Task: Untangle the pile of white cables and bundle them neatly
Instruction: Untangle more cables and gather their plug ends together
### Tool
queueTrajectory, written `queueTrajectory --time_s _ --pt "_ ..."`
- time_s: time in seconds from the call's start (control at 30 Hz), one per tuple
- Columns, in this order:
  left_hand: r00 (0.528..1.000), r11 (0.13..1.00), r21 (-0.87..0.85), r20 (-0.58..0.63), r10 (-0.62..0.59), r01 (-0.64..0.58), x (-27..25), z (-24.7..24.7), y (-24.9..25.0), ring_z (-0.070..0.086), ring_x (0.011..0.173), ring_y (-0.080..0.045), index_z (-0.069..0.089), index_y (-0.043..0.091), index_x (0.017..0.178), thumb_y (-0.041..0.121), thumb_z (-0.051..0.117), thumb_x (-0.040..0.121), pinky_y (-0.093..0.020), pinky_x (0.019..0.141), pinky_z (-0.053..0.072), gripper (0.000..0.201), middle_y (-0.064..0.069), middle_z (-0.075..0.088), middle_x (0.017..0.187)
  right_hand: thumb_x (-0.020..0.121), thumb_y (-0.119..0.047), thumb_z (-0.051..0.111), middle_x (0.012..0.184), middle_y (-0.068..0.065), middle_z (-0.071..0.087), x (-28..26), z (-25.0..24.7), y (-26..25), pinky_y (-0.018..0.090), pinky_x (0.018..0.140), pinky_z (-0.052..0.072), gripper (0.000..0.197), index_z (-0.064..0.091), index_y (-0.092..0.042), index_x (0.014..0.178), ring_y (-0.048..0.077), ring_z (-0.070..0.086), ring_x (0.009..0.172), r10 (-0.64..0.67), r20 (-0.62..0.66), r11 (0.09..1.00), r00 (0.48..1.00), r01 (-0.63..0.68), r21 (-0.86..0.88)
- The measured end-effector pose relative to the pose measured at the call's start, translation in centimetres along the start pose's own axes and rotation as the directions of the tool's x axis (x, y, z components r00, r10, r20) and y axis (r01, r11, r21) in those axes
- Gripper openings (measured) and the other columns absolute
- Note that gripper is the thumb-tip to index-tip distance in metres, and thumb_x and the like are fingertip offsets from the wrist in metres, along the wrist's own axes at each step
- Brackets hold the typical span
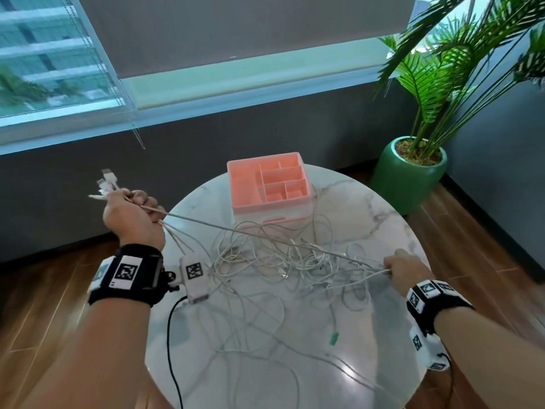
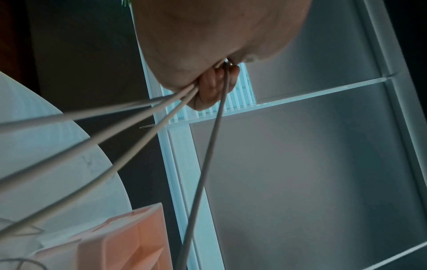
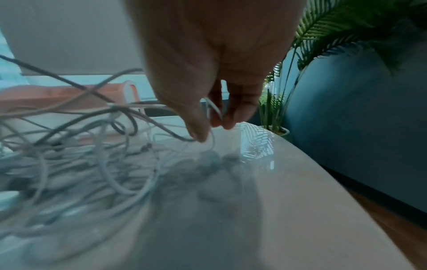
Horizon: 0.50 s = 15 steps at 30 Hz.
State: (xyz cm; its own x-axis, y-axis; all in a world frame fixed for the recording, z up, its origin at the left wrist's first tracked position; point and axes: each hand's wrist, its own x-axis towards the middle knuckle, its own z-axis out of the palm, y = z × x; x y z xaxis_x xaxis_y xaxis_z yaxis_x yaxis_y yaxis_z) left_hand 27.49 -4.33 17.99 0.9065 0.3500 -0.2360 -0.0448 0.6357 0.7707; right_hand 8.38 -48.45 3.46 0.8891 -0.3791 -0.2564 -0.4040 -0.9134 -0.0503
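The left hand was raised off the left edge of the round marble tabletop, fist closed round a gathered bunch of cable ends whose plugs stuck up past the knuckles. From that fist several white cables ran down and rightward into the tangled pile of white cables in the middle of the tabletop. One taut cable stretched as a nearly straight line from the left fist across the pile to the right hand at the right edge, which pinched thin strands between thumb and fingertips, low over the surface. So the pile lay between both hands, nearer the right. A pink organiser box stood at the far edge. No brand or readable writing showed, only square coded markers on the wristbands.
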Motion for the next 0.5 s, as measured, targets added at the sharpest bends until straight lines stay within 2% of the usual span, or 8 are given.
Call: queueTrajectory --time_s 0.03,0.1,0.2,0.27,0.33,0.4,0.43,0.5 --pt "1.0 1.0 -0.004 0.005 -0.005 0.005 -0.3 0.3 -0.3 0.024 0.047 -0.011 0.034 0.023 0.073 0.013 0.033 0.094 -0.024 0.045 0.015 0.024 0.008 0.033 0.057 0.092 -0.024 0.054 0.11 0.004 0.051 0.0 -0.6 -1.1 0.037 0.088 0.047 0.017 0.065 -0.03 0.104 0.032 0.053 0.11 0.009 0.091 0.995 0.996 0.0 -0.1" --pt "0.999 1.0 -0.01 0.029 -0.022 0.022 -0.9 1.1 -0.9 0.024 0.047 -0.011 0.033 0.024 0.071 0.012 0.033 0.094 -0.025 0.046 0.015 0.025 0.008 0.03 0.057 0.086 -0.037 0.064 0.136 0.003 0.045 0.2 -1.9 -3.5 0.043 0.101 0.043 0.053 0.046 -0.036 0.136 0.031 0.043 0.125 0.021 0.304 0.986 0.952 0.031 -0.166" --pt "0.996 0.999 -0.023 0.082 -0.034 0.036 -1.9 2.7 -1.4 0.026 0.047 -0.011 0.035 0.023 0.072 0.011 0.032 0.096 -0.025 0.046 0.017 0.027 0.008 0.031 0.057 0.073 -0.043 0.076 0.158 0.005 0.025 0.4 -4.8 -7.2 0.05 0.113 0.035 0.102 0.017 -0.028 0.155 0.033 0.027 0.142 -0.19 0.364 0.982 0.912 0.171 0.085" --pt "0.993 0.998 -0.043 0.115 -0.039 0.044 -2.5 3.8 -1.6 0.026 0.047 -0.011 0.036 0.022 0.072 0.01 0.032 0.096 -0.024 0.045 0.018 0.027 0.007 0.031 0.057 0.078 -0.043 0.07 0.162 -0.001 0.019 0.2 -6.3 -9.7 0.052 0.116 0.03 0.095 0.018 -0.027 0.155 0.026 0.02 0.146 -0.356 0.239 0.925 0.904 0.305 0.224" --pt "0.99 0.997 -0.06 0.133 -0.037 0.045 -2.8 4.7 -1.3 0.027 0.048 -0.011 0.037 0.021 0.071 0.01 0.031 0.096 -0.024 0.044 0.018 0.028 0.006 0.031 0.057 0.086 -0.042 0.062 0.15 -0.004 0.036 0.3 -6.6 -12.0 0.05 0.111 0.035 0.063 0.042 -0.028 0.144 0.022 0.031 0.137 -0.432 0.092 0.883 0.897 0.4 0.247" --pt "0.99 0.996 -0.086 0.139 -0.018 0.03 -2.9 5.2 -0.5 0.027 0.048 -0.012 0.038 0.021 0.071 0.01 0.031 0.095 -0.024 0.044 0.019 0.028 0.006 0.031 0.058 0.095 -0.039 0.052 0.12 -0.002 0.05 1.2 -5.7 -12.8 0.046 0.1 0.043 0.028 0.064 -0.022 0.114 0.023 0.044 0.117 -0.397 0.03 0.907 0.917 0.388 0.162" --pt "0.991 0.995 -0.101 0.137 -0.007 0.021 -2.8 5.3 0.1 0.026 0.049 -0.012 0.037 0.021 0.071 0.01 0.032 0.095 -0.024 0.044 0.019 0.027 0.006 0.031 0.059 0.097 -0.033 0.049 0.11 0.0 0.052 1.6 -4.9 -12.6 0.044 0.095 0.046 0.025 0.068 -0.018 0.102 0.026 0.048 0.111 -0.349 0.026 0.93 0.937 0.342 0.135" --pt "0.991 0.992 -0.129 0.129 0.022 -0.005 -2.5 5.1 1.2 0.025 0.049 -0.012 0.037 0.021 0.07 0.01 0.033 0.095 -0.024 0.045 0.019 0.027 0.005 0.03 0.059 0.097 -0.025 0.049 0.105 0.007 0.061 2.2 -4.1 -11.2 0.037 0.088 0.048 0.025 0.071 -0.013 0.098 0.031 0.058 0.105 -0.232 0.094 0.967 0.968 0.219 0.128"
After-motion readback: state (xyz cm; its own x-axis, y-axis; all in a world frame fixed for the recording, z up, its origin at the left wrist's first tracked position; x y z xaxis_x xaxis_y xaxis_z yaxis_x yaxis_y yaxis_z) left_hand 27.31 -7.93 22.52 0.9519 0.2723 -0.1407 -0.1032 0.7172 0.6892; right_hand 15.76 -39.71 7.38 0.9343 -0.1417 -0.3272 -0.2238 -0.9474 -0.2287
